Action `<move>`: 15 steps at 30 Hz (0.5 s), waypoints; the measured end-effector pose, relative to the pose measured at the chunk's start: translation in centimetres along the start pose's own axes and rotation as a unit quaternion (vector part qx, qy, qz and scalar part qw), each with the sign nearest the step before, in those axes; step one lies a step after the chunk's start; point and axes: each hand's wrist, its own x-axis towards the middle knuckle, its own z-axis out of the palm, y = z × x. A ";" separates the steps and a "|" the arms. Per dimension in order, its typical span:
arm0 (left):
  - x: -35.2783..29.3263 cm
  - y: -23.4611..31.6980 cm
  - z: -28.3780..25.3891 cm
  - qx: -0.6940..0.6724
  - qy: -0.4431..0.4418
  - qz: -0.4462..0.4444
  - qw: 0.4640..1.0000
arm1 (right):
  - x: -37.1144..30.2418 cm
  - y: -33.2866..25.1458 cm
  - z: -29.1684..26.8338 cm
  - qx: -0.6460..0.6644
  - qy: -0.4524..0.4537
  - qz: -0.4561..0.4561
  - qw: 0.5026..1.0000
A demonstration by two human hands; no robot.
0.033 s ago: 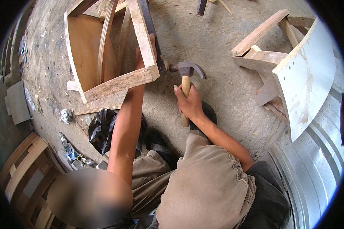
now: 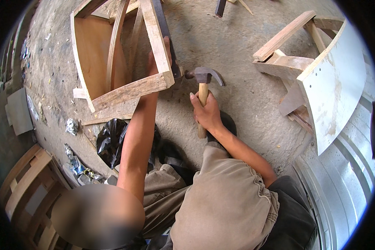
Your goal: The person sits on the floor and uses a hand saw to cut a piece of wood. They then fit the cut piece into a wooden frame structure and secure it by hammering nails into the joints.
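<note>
My right hand (image 2: 207,111) is wrapped round the wooden handle of a claw hammer (image 2: 203,78). The hammer stands head up, its striking face beside the lower end of a dark strip (image 2: 167,35); I cannot tell whether they touch. That strip runs along the right side of an open wooden frame (image 2: 129,92) with a curved plywood side. Reaching under the frame's near bar, my left hand (image 2: 152,64) grips the frame's right side, its fingers showing between the pale slat and the dark strip. The slat hides part of this hand.
Another wooden frame with a curved white panel (image 2: 331,85) stands at the right, by ribbed metal sheeting (image 2: 341,196). A black plastic bag (image 2: 111,141) and crumpled litter (image 2: 72,126) lie left of my legs. Slatted wood (image 2: 29,183) is at the lower left.
</note>
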 end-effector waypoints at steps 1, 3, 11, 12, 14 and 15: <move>-0.3 0.8 -0.1 -0.017 0.010 0.000 1.000 | 0.0 0.0 0.0 0.007 -0.001 0.003 1.000; -0.9 2.2 -0.3 -0.050 0.033 0.005 0.998 | -0.1 -0.4 0.0 0.006 0.002 0.007 1.000; -2.3 5.8 -1.1 -0.150 0.086 0.004 0.985 | -0.7 -4.0 -0.9 -0.175 0.005 -0.189 0.966; -2.4 5.8 -1.0 -0.167 0.085 0.003 0.982 | -0.8 -4.5 -1.0 -0.174 -0.008 -0.180 0.968; -2.7 5.9 -1.0 -0.193 0.071 -0.006 0.979 | -1.0 -5.1 -1.0 -0.187 -0.024 -0.173 0.967; -2.7 6.0 -1.2 -0.211 0.062 -0.011 0.975 | -1.2 -5.3 -0.9 -0.202 -0.027 -0.176 0.963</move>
